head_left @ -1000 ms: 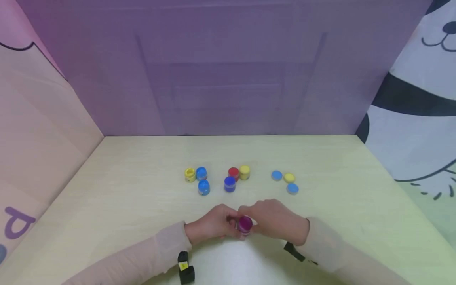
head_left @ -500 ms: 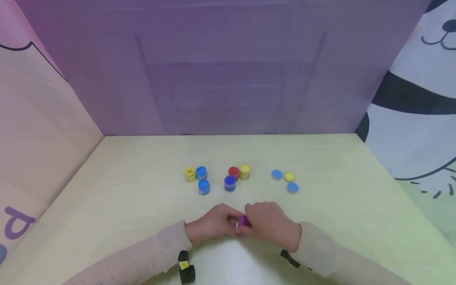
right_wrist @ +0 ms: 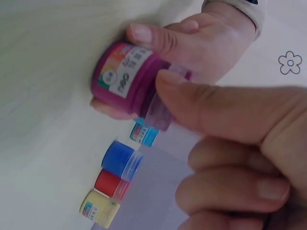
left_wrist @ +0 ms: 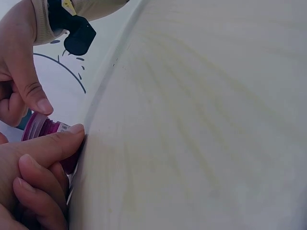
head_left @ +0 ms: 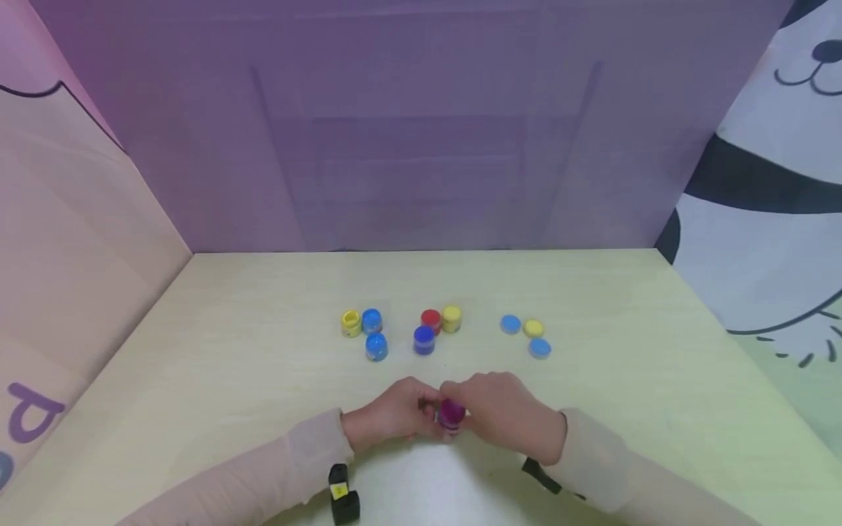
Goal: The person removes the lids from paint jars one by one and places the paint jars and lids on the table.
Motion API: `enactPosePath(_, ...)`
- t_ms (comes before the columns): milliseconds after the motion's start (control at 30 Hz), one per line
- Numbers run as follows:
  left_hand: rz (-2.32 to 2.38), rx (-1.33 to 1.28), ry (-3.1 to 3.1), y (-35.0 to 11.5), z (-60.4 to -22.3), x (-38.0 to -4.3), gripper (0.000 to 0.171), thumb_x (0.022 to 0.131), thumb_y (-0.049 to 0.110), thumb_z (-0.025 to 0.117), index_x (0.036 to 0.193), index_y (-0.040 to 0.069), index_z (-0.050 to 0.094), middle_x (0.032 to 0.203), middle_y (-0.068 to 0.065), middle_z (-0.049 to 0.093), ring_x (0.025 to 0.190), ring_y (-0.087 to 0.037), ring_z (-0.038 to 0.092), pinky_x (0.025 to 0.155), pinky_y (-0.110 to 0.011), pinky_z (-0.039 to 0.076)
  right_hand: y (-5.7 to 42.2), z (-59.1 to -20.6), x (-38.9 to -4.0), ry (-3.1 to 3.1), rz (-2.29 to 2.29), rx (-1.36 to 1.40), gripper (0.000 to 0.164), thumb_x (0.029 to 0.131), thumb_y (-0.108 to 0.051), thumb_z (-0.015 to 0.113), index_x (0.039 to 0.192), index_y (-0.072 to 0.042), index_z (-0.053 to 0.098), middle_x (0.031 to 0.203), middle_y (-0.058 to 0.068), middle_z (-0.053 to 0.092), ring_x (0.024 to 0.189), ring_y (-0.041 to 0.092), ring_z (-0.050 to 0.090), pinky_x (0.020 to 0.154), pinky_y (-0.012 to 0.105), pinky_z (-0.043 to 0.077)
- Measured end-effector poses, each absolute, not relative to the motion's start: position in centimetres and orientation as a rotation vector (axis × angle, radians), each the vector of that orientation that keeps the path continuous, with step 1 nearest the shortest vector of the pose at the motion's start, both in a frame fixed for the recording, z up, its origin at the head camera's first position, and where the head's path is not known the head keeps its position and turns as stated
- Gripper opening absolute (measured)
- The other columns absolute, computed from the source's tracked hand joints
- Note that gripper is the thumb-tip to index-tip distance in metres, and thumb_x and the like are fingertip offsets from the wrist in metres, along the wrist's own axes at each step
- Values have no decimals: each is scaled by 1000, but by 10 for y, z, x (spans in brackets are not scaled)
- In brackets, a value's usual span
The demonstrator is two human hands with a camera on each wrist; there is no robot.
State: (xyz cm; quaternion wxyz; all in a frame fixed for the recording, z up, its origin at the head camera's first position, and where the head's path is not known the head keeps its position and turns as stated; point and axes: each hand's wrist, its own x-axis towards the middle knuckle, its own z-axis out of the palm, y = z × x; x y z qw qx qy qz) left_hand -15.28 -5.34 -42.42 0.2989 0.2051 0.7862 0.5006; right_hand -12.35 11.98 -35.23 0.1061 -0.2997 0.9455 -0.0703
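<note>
At the near middle of the table, my left hand grips a small magenta paint jar by its sides. The jar stands upright, its printed label facing the right wrist camera. My right hand pinches the jar's translucent lid, thumb along the edge and the other fingers curled. In the right wrist view the lid sits slightly askew on the jar's neck. From the left wrist view, the right thumb presses the lid while the left thumb lies across the jar body.
Beyond the hands stand lidded dark blue, red and yellow jars. To their left are an uncovered yellow jar and two light blue jars. Two blue lids and a yellow lid lie at right. A purple panel backs the table.
My right hand turned over the lid half a second ago, covering more of it, then came back to nearly its earlier pose. The left hand and jar stayed in place.
</note>
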Motion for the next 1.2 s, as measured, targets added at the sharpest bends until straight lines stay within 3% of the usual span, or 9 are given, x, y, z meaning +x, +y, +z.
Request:
enactPosePath(133, 1331, 547, 2084, -54, -425, -153, 24, 76, 17, 78, 99, 24, 73, 62, 3, 56, 48, -9, 44, 47, -19, 35, 121, -351, -124, 2764, -209, -918, 20, 80, -11, 71, 96, -19, 61, 70, -6, 61, 55, 6, 47, 51, 19, 40)
enactPosePath(200, 1323, 559, 2096, -54, -425, -154, 25, 77, 17, 77, 100, 25, 73, 61, 3, 55, 48, -9, 44, 46, -19, 35, 122, -351, -124, 2764, -217, -908, 21, 80, -20, 74, 95, -17, 58, 67, -6, 59, 54, 6, 46, 50, 19, 39)
enactPosePath(367, 1347, 544, 2082, -53, -425, -153, 28, 75, 11, 77, 102, 19, 73, 59, 3, 53, 46, -8, 42, 44, -18, 35, 119, -350, -119, 2793, -187, -787, 43, 77, -48, 72, 95, -12, 56, 60, -6, 48, 50, 8, 43, 45, 20, 36)
enactPosePath(500, 1361, 511, 2074, -52, -424, -153, 29, 76, 9, 75, 104, 19, 73, 59, 2, 52, 45, -8, 42, 43, -19, 35, 116, -351, -117, 2822, -159, -692, 48, 77, -53, 69, 93, -9, 57, 58, -5, 45, 49, 9, 42, 45, 21, 34)
enactPosePath(700, 1337, 500, 2094, -51, -424, -153, 28, 77, 7, 74, 102, 20, 73, 60, 3, 51, 46, -8, 42, 44, -18, 35, 116, -357, -116, 2855, -178, -692, 38, 81, -46, 68, 80, -11, 54, 57, -4, 44, 48, 9, 41, 44, 20, 34)
enactPosePath(1200, 1342, 529, 2081, -51, -426, -153, 24, 75, 13, 78, 95, 25, 75, 60, 4, 53, 50, -10, 44, 45, -19, 35, 122, -354, -115, 2844, -205, -784, 24, 83, -25, 71, 86, -12, 51, 59, -4, 48, 50, 9, 43, 46, 20, 38)
